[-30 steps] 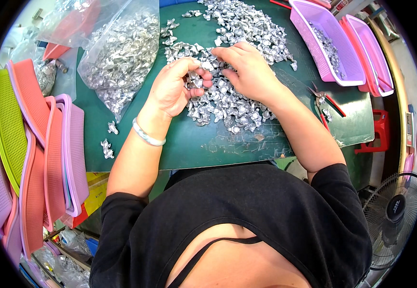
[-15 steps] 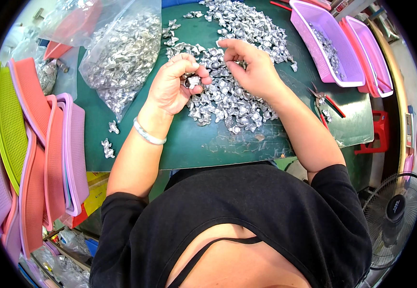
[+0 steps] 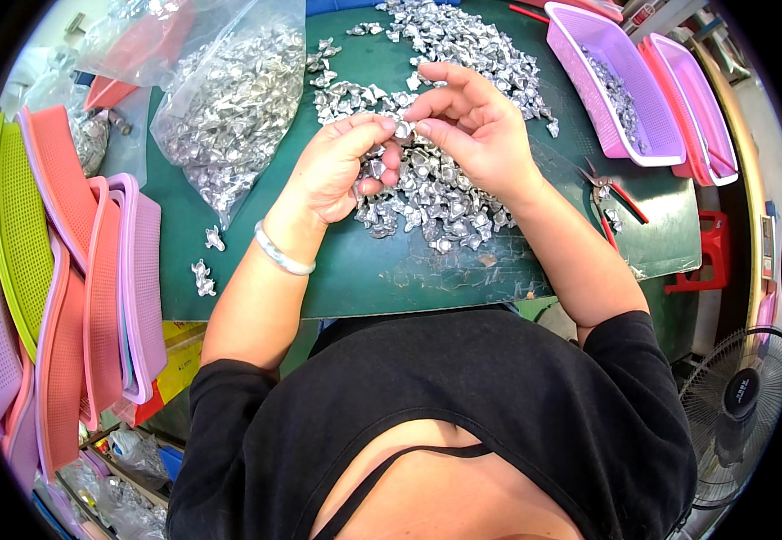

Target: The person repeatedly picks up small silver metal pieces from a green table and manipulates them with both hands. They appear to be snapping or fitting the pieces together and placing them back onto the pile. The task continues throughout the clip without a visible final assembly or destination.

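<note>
My left hand (image 3: 335,169) pinches a small silver metal casting (image 3: 404,130) between thumb and forefinger. Thumb and fingers of my right hand (image 3: 485,135) close on the same casting from the other side, with its forefinger raised. Another silver piece (image 3: 374,168) shows inside the curled fingers of my left hand. Beneath and beyond both hands spreads a heap of similar castings (image 3: 449,202) on the green tabletop (image 3: 346,283). Two loose castings (image 3: 203,278) lie left of my left forearm, which wears a pale bangle (image 3: 283,250).
A clear bag of castings (image 3: 229,117) stands at left, beside stacked plastic baskets (image 3: 143,288). Red-handled pliers (image 3: 602,193) lie at right. Behind them, a purple basket (image 3: 656,135) holds more castings. A fan (image 3: 737,405) and red stool (image 3: 710,252) stand right of the table.
My hands have come together. My left thumb and forefinger have lifted a casting toward my right fingers, which have closed in on it.
</note>
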Demonstrator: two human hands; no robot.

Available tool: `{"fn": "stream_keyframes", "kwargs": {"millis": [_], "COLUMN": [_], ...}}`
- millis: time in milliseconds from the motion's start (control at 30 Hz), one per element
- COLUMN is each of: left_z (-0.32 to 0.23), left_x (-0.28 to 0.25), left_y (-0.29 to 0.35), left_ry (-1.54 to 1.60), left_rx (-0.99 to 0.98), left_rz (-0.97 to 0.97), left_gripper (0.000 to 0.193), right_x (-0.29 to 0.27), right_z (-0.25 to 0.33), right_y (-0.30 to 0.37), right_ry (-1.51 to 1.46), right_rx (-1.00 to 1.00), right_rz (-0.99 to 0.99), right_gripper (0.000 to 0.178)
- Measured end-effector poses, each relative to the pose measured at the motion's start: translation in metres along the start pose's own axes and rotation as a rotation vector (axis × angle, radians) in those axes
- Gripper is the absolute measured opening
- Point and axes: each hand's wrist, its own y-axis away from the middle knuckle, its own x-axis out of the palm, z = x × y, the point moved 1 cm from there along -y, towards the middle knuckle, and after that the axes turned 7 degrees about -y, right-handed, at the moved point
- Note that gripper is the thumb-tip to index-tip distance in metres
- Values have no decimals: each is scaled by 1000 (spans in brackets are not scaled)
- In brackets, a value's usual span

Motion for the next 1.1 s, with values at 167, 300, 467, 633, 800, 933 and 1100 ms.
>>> {"fn": "stream_keyframes", "kwargs": {"millis": [167,300,467,633,800,933,1100], "left_z": [-1,-2,-1,1,0,-2,-1], "left_x": [-1,-1,-1,-2,-3,-2,-4], "left_y": [0,0,0,-1,-2,-1,-2], "left_ry": [5,42,27,9,31,49,54], "left_rx": [10,24,23,19,4,-14,-13], "left_rz": [36,40,22,-11,3,-5,-13], "left_gripper": [20,18,17,17,19,19,18], "right_x": [-4,-5,-4,-5,-8,-12,-15], "right_z": [-3,-4,-5,-6,-7,-12,-15], "right_y": [-2,-2,-2,-2,-2,-3,-2], "right_ry": [-34,-26,-25,-27,-72,271,640], "right_rx": [36,57,66,87,114,49,-86], "right_rz": [-43,-60,-32,-15,-23,-54,-23], "right_gripper": [46,46,44,41,36,31,31]}}
